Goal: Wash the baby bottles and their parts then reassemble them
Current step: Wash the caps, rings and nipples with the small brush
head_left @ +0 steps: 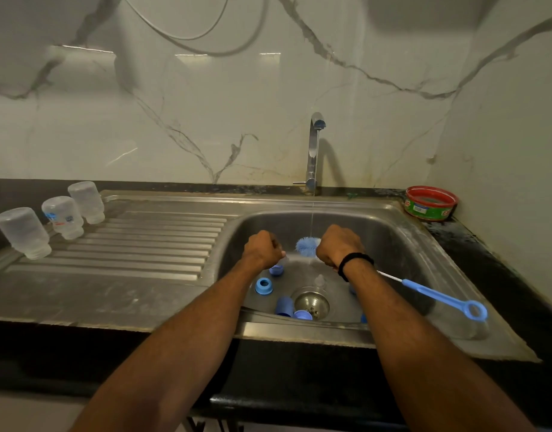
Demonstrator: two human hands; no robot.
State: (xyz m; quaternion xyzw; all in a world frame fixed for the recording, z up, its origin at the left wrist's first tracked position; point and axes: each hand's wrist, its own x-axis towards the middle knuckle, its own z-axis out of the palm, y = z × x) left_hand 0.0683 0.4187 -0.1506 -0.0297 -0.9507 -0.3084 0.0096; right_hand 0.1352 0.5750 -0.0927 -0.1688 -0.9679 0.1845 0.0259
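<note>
My right hand (pixel 338 247), with a black band at the wrist, is above and behind the round steel drain strainer (pixel 312 304). Its fingers are curled tight round the twisted wire stem of the long blue plastic bottle brush (pixel 424 291). The fluffy pale-blue head sticks out on the thumb side, straight behind the strainer. The ring-ended handle runs out to the strainer's right, over the rim of the stainless steel sink (pixel 393 219).

My left hand (pixel 262 249) is behind and to the left of the strainer, level with the right one, knuckles up and fingers curled under. Something small and pale shows at its inner edge, but I cannot tell what the fingers pinch, if anything.

A thin stream of water falls from the chrome tap (pixel 313 151), far behind the strainer, onto the brush head.

The loose parts lie around the strainer:
- a clear silicone teat (pixel 320 280) just behind it
- a blue plastic screw ring (pixel 263 286) to its left
- a darker blue cap (pixel 284 306) touching its left edge
- a pale-blue ring (pixel 303 314) at its front
- another blue piece (pixel 276 270) under my left hand

Well to the strainer's left, three clear plastic baby bottles (pixel 62 217) stand mouth-down on the ribbed draining board. Far to its back right, a red and green round tub (pixel 432 203) sits on the dark counter.
</note>
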